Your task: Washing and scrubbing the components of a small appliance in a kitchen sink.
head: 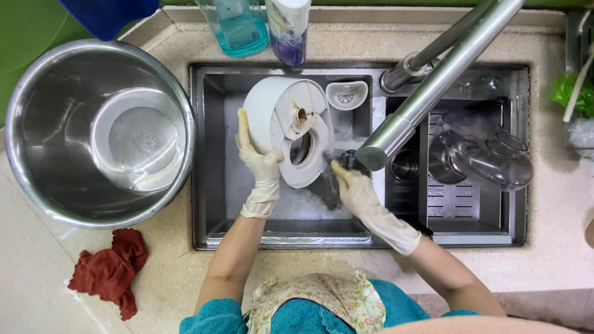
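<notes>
My left hand (258, 164), in a thin pale glove, grips the rim of a white round appliance part (281, 117) with a hole and a short spout in its face, holding it tilted over the steel sink (210, 154). My right hand (356, 188), also gloved, is closed on a dark scrubbing pad (350, 159) that touches the lower right edge of the white part. Soapy water covers the sink floor beneath both hands.
A large steel bowl (99, 133) sits on the counter at left, a crumpled red cloth (110, 271) below it. The faucet (433, 80) reaches over the sink. A clear plastic lid (489, 158) rests on the right rack. A small white strainer (346, 94) and two bottles (263, 28) stand behind.
</notes>
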